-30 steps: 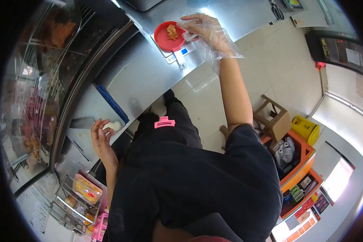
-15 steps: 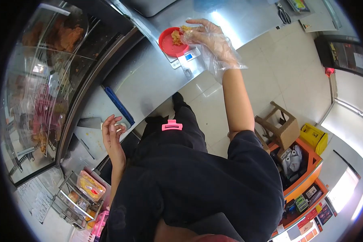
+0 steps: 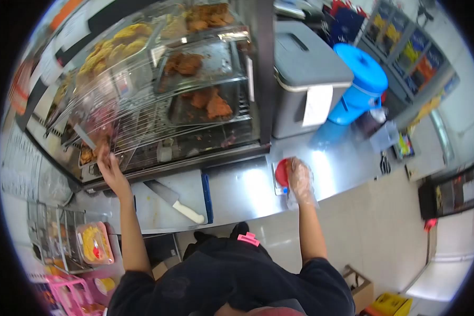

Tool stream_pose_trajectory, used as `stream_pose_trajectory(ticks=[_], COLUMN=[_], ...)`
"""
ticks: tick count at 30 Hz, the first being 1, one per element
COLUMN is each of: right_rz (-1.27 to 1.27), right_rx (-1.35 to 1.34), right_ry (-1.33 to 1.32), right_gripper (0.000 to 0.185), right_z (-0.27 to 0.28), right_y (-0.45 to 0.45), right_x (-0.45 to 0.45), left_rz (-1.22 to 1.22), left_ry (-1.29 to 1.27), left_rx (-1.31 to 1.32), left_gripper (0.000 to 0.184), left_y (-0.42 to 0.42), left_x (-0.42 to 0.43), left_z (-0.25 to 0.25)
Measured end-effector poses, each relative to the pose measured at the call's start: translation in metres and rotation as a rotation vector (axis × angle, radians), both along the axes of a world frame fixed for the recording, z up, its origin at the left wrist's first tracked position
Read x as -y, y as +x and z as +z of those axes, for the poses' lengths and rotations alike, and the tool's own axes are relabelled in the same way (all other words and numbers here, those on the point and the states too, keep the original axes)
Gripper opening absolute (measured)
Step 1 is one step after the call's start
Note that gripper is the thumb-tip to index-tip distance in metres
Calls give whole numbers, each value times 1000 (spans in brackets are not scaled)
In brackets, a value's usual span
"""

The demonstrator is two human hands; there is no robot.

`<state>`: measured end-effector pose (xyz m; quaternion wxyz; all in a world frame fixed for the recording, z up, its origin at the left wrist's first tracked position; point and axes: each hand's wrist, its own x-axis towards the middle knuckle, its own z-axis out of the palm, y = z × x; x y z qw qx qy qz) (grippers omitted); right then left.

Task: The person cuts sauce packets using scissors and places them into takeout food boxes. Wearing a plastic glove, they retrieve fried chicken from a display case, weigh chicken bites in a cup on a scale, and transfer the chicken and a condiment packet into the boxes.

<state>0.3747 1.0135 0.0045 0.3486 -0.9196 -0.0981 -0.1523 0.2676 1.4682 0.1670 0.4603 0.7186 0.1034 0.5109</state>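
Note:
My right hand (image 3: 301,180), in a clear plastic glove, is over the red bowl (image 3: 282,172) on a small scale (image 3: 279,189). Its fingers curl down at the bowl's right side and cover part of the inside; what they hold is hidden. My bare left hand (image 3: 109,167) is raised at the lower left of the glass display cabinet (image 3: 263,79), fingers stretched upward and somewhat blurred. Close to its fingertips is a pale flat strip (image 3: 84,136), whose kind I cannot make out. A knife (image 3: 175,202) with a white handle lies on the cutting board (image 3: 158,216).
Fried pieces (image 3: 208,102) lie on trays in the cabinet. Behind the scale stand a grey lidded box (image 3: 305,58) and a blue drum (image 3: 361,73). A blue bar (image 3: 207,199) edges the board. At lower left is a wrapped yellow food pack (image 3: 95,243).
The view has swung toward the cabinet. My left hand has moved from over the board up to the cabinet. My right hand, earlier holding a yellowish food piece beside the bowl, is now over it.

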Motion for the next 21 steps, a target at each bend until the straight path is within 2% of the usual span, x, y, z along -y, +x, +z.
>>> stream_pose_trajectory(ticks=[3, 6, 8, 9, 14, 17, 18, 21], right_rz=[93, -16, -65, -92, -105, -12, -65, 40], right_rx=[-91, -213, -180, -168, -266, -411, -414, -604], right_ry=[47, 119, 349, 466, 728, 1077, 1278, 1307], right_gripper=[15, 25, 31, 34, 44, 44, 42, 33], right_z=[5, 27, 3, 9, 9, 28, 45, 50], right_y=[6, 0, 6, 5, -15, -32, -48, -59], right_x=[3, 6, 16, 13, 10, -7, -31, -57], left_rz=[77, 148, 204, 236, 363, 446, 445, 359], left_ry=[33, 124, 167, 178, 261, 280, 260, 154], left_rx=[64, 7, -10, -18, 12, 95, 109, 103], left_gripper=[41, 34, 32, 31, 24, 21, 19, 19], left_y=[23, 41, 44, 43, 44, 42, 40, 37], left_x=[-48, -61, -58, -59, -67, -75, -78, -91], left_z=[5, 3, 6, 8, 8, 9, 12, 15])
